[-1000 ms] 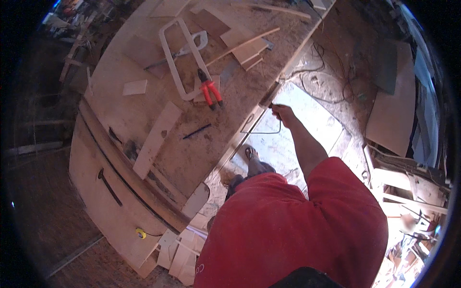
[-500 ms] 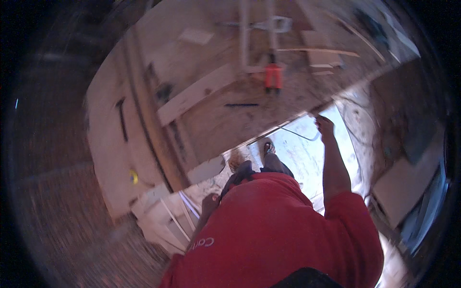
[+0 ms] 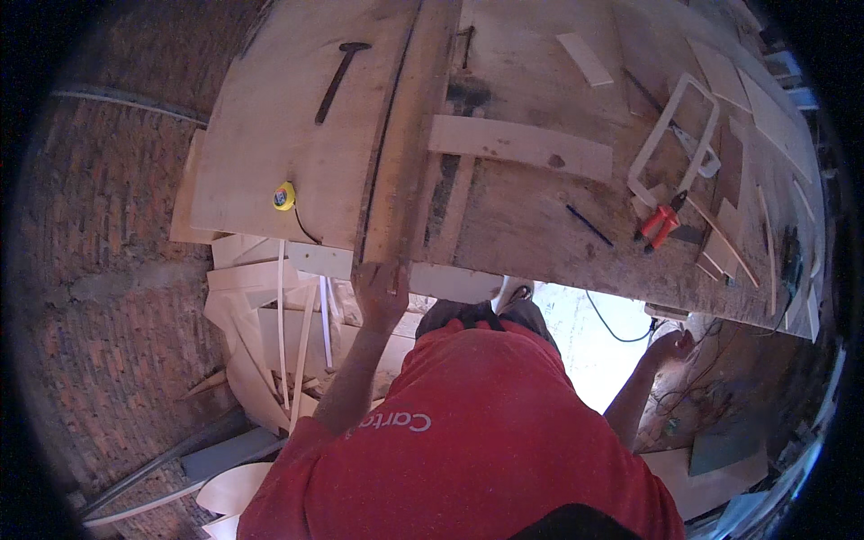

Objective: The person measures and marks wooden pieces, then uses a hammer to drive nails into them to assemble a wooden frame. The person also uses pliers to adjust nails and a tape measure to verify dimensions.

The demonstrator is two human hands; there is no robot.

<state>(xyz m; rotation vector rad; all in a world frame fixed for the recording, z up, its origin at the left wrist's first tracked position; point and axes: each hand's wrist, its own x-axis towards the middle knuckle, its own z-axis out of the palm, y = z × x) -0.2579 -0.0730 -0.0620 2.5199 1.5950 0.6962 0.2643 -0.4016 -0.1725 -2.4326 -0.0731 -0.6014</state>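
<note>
My left hand (image 3: 382, 295) is at the near end of a long wooden beam (image 3: 405, 171) that lies across the workbench, its fingers closed over the beam's end. Just off the bench's front edge is my right hand (image 3: 670, 347), fingers loosely bent and apart, with nothing visible in them. Close to it are a small wooden block (image 3: 666, 312) under the bench edge and a dark looping cable (image 3: 619, 337). On the bench top (image 3: 531, 216) lie red-handled pliers (image 3: 661, 223), a dark blue pen-like stick (image 3: 589, 225) and a pale strip of board (image 3: 522, 144).
Left of the beam are a hammer (image 3: 338, 81) and a yellow tape measure (image 3: 284, 196). A pale rectangular frame (image 3: 664, 126) and wood offcuts lie at the right. Board scraps (image 3: 261, 315) lean below the bench beside a brick wall (image 3: 117, 297).
The view has swung left and steadied. My left hand has come up from beside my body to the beam's end. My right hand has drawn back slightly from the bench edge.
</note>
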